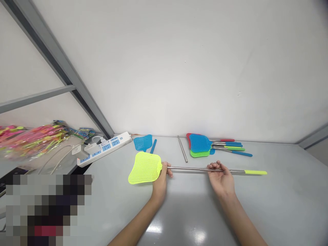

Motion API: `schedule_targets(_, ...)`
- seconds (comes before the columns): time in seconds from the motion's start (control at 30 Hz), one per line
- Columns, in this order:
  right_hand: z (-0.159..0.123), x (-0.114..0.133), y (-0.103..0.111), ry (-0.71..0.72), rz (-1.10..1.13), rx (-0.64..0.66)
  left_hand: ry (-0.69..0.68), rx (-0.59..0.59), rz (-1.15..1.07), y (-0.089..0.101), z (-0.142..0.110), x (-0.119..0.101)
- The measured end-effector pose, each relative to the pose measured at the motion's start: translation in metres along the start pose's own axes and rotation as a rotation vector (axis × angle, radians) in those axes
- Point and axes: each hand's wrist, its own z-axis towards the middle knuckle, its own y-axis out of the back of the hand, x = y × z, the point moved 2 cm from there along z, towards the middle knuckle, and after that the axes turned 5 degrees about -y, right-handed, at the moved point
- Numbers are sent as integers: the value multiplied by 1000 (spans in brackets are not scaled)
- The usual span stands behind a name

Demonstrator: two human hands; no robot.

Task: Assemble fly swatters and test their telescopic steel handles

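lime-yellow perforated plastic swatter w/ slim silver metal rod (145, 168) is held over grey desk (282, 198), head at 9 o'clock, l hand (159, 184) pinching neck, r hand (222, 182) loosely gripping rod palm-up; prob light, head bendy, rod slick, so best held at neck + rod.

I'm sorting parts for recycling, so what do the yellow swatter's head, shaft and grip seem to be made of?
Head: thin moulded plastic, matte-looking, judging by its even bright colour and regular holes.
Shaft: polished metal, perhaps steel, given its silvery shine.
Grip: smooth, solid yellow; plastic or rubber, the look alone doesn't settle it.
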Motion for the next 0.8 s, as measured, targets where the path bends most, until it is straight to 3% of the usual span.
schedule_targets(0.23, -1, -5, 1, -24, 48, -29, 30, -28, 0, 1, 1, -1)
schedule_targets(0.57, -3, -9, 0, -73, 67, -18, 20, -89, -304, 3, 3, 7)
schedule_targets(0.8, -3, -13, 2, -94, 95, -62, 44, -151, -312, 3, 2, 14)
